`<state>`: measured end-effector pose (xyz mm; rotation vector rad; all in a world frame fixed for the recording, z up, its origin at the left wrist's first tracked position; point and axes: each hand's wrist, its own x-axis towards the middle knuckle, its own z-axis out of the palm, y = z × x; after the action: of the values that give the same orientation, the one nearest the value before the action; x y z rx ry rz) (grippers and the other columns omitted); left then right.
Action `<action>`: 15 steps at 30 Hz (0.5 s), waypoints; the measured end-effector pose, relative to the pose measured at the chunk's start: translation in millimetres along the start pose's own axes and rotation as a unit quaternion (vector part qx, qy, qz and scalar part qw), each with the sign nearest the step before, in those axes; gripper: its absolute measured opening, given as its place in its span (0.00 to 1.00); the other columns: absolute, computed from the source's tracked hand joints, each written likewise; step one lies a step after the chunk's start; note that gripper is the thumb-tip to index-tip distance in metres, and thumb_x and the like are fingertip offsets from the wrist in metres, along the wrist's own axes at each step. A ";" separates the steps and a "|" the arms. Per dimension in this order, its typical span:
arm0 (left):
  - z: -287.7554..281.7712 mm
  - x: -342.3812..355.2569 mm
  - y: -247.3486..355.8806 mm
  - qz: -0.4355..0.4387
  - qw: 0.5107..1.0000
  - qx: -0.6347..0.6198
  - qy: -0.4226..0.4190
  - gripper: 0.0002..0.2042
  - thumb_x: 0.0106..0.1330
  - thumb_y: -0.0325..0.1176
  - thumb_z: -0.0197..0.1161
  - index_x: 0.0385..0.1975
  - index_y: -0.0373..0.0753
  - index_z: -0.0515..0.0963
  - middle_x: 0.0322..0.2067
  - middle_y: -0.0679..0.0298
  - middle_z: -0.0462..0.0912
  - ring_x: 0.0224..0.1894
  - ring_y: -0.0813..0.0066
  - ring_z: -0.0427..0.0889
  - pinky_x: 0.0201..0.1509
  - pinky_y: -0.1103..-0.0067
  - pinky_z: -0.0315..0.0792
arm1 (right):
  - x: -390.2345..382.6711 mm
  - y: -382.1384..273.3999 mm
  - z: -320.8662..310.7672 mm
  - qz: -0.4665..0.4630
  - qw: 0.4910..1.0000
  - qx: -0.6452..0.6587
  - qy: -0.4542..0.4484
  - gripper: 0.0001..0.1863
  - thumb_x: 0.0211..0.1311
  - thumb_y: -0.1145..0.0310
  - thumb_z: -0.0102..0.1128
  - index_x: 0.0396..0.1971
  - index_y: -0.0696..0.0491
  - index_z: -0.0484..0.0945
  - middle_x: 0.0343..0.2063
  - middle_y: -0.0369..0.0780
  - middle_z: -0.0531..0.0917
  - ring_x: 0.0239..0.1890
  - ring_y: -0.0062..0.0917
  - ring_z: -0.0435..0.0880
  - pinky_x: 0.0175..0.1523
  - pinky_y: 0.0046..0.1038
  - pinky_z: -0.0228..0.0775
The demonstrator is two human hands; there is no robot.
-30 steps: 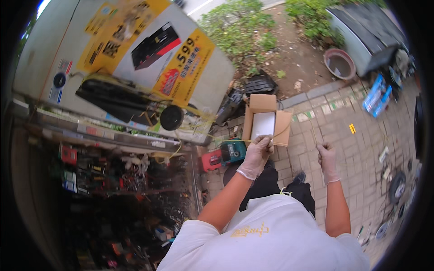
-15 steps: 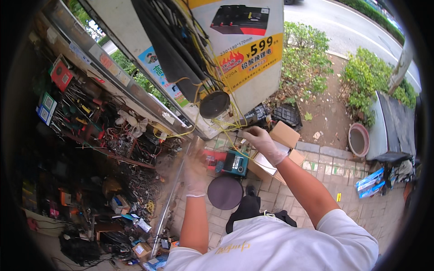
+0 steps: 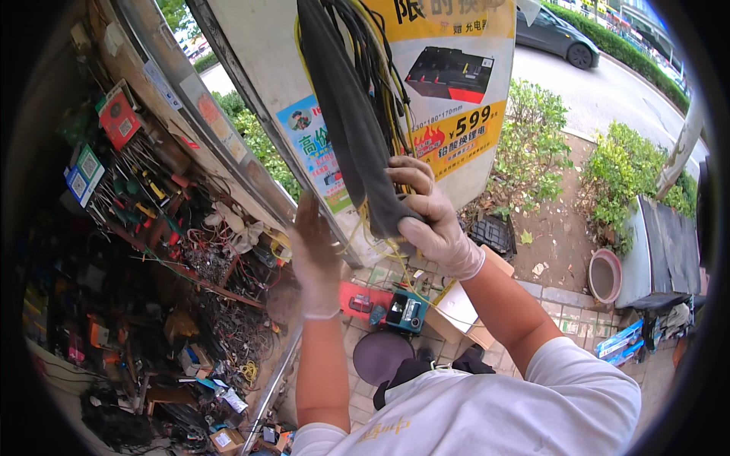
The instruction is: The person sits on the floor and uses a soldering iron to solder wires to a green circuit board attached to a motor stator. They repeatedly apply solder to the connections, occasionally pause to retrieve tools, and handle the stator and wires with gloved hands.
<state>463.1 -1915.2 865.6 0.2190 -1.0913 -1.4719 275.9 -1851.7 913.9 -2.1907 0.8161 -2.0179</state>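
A long dark sleeve (image 3: 344, 114) hangs beside the white panel, with a bundle of black and yellow cables (image 3: 380, 80) along its right side. My right hand (image 3: 441, 220), in a thin whitish glove, is closed round the lower end of this hanging bundle. Thumb and fingers press on the dark material there. My left hand (image 3: 315, 262), gloved too, is raised to the left of the bundle, close to the door frame, apart from the sleeve. Motion smears its fingers. Thin yellow wires (image 3: 363, 220) dangle between the two hands.
Below stand a teal and black device (image 3: 407, 311), a red case (image 3: 357, 299), a round dark stool (image 3: 382, 357) and an open cardboard box (image 3: 456, 311). Tools and tangled wires (image 3: 220, 266) crowd the left. A poster panel (image 3: 464, 167) stands ahead; a car (image 3: 559, 38) is on the road.
My right hand has risen from above the cardboard box and taken hold of the hanging bundle's lower end. My left hand has moved up slightly. The view has shifted, and a car has appeared.
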 end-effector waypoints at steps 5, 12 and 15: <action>86.6 26.3 -47.0 0.020 0.983 -0.095 -0.156 0.31 0.75 0.51 0.40 0.72 0.44 0.42 0.71 0.64 0.46 0.72 0.68 0.47 0.74 0.70 0.45 | 29.6 9.8 10.6 0.180 0.977 -0.063 -0.098 0.32 0.69 0.52 0.38 0.66 0.57 0.59 0.69 0.49 0.54 0.74 0.43 0.42 0.72 0.46 0.29; 83.4 36.9 -60.0 -0.192 0.948 -0.206 -0.150 0.28 0.75 0.52 0.38 0.70 0.46 0.50 0.68 0.62 0.55 0.70 0.65 0.55 0.72 0.67 0.52 | 22.3 7.9 -1.4 0.218 0.972 -0.061 -0.054 0.33 0.69 0.52 0.41 0.68 0.57 0.53 0.69 0.54 0.50 0.73 0.49 0.42 0.71 0.52 0.33; 75.0 33.7 -55.0 -0.207 0.945 -0.212 -0.141 0.29 0.75 0.52 0.39 0.70 0.44 0.49 0.67 0.61 0.55 0.70 0.66 0.55 0.72 0.69 0.52 | 2.8 13.8 2.9 0.169 0.979 -0.089 -0.066 0.35 0.67 0.51 0.43 0.69 0.52 0.53 0.70 0.54 0.46 0.73 0.50 0.40 0.71 0.53 0.33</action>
<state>365.5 -1917.2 881.8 -0.0772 -0.9538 -2.1302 273.9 -1865.6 910.8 -2.0674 1.2934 -1.6784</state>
